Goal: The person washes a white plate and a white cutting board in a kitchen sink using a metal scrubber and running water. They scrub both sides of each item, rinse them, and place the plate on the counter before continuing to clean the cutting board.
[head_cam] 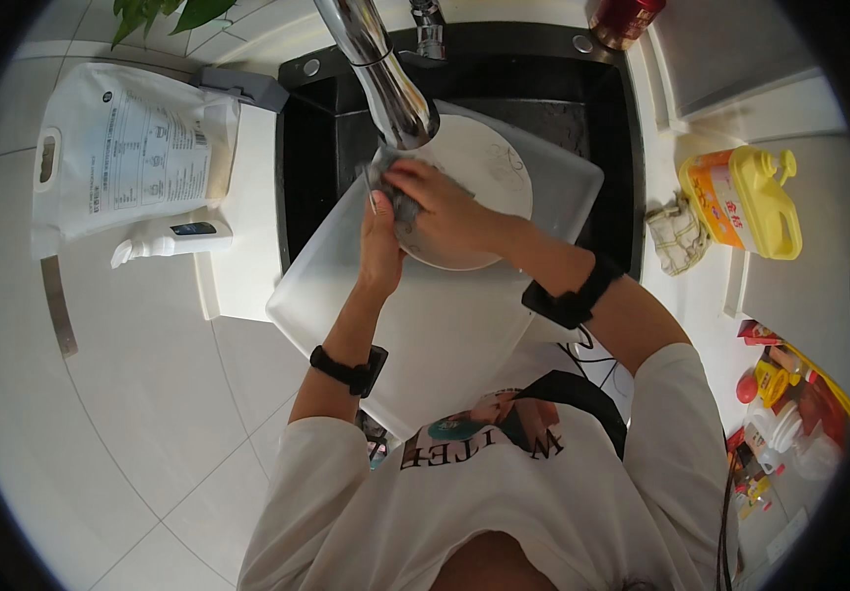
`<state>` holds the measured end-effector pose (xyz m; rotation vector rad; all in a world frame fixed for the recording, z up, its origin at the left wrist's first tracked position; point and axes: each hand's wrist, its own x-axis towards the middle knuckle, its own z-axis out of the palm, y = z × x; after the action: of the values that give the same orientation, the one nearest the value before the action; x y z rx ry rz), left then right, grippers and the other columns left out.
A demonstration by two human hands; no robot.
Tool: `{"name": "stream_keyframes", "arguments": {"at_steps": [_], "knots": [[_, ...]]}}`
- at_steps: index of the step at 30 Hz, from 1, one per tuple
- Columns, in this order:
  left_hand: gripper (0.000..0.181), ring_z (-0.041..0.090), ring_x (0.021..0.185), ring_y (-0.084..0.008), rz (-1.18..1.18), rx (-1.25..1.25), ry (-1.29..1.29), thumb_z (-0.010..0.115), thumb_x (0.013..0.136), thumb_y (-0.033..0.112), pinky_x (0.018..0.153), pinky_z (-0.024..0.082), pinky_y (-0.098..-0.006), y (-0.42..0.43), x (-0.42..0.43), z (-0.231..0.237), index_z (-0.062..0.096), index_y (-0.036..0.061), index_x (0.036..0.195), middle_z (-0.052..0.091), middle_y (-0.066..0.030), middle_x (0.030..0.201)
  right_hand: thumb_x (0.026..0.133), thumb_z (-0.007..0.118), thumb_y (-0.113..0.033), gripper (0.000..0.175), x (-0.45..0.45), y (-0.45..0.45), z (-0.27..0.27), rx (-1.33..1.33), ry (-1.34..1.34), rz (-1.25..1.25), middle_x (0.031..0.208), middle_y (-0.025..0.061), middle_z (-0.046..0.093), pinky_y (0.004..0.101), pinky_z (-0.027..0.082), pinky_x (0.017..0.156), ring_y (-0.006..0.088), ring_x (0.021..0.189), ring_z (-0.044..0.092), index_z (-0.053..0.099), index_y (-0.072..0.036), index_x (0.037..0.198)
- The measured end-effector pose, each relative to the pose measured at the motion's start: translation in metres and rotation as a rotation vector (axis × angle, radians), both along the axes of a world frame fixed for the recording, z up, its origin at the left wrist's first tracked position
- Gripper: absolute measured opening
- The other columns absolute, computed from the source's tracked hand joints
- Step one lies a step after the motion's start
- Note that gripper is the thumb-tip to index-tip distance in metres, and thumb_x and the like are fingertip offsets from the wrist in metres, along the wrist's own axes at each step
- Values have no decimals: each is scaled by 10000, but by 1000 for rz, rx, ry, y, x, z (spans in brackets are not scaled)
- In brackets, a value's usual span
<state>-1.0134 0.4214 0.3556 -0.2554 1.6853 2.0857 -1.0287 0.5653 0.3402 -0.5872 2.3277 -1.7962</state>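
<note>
My left hand [383,244] grips the left edge of a small item, partly blurred, that looks like a dish or bowl rim. My right hand [447,203] presses a grey cloth [404,205] against it, fingers bent over the cloth. Beneath both hands is a round white plate [495,177] with a thin floral pattern. The plate lies over a translucent plastic tub [336,258], which rests across the black sink [613,177]. Just above my hands hangs the chrome faucet [395,96]; whether water runs is not clear.
On the left counter stand a large white pouch [151,148], a white spray bottle [199,238] and a grey box [247,87]. At the right are a yellow pump bottle [746,199] and a checked cloth [677,235]. A red can [626,21] stands behind the sink.
</note>
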Motion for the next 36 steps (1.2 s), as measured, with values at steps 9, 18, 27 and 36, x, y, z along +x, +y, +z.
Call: {"name": "stream_keyframes", "arguments": {"at_steps": [9, 18, 27, 36], "knots": [[600, 505, 1116, -193, -60, -35, -40, 300, 955, 536, 822, 513, -341, 1, -5, 5, 284, 111, 1377, 447, -89, 1271, 746, 529, 30, 523, 0, 6, -11, 225, 82, -28, 1294, 195, 365, 398, 381, 981, 373, 1175, 409, 458, -1, 1263], [587, 515, 1066, -140, -190, -43, -48, 295, 964, 520, 763, 502, -267, -4, -6, 14, 312, 94, 1368, 488, -77, 1220, 796, 621, -93, 490, -12, 25, 21, 180, 375, 93, 1294, 126, 398, 433, 327, 1023, 317, 1192, 404, 457, -109, 1258], [495, 462, 1113, -149, -121, -88, 28, 376, 990, 367, 970, 354, -275, -2, 0, 21, 386, -6, 1315, 507, -93, 1227, 865, 548, -363, 288, -68, 59, 13, 743, 511, 52, 883, 55, 646, 480, 275, 921, 240, 1064, 488, 626, -124, 1005], [421, 484, 1081, -146, -44, -64, 72, 408, 989, 263, 953, 368, -270, -18, -8, 29, 395, -8, 1311, 528, -83, 1204, 915, 472, -390, 353, -45, 71, -18, 738, -151, -232, 859, 142, 629, 427, 348, 840, 279, 860, 589, 612, -66, 919]]}}
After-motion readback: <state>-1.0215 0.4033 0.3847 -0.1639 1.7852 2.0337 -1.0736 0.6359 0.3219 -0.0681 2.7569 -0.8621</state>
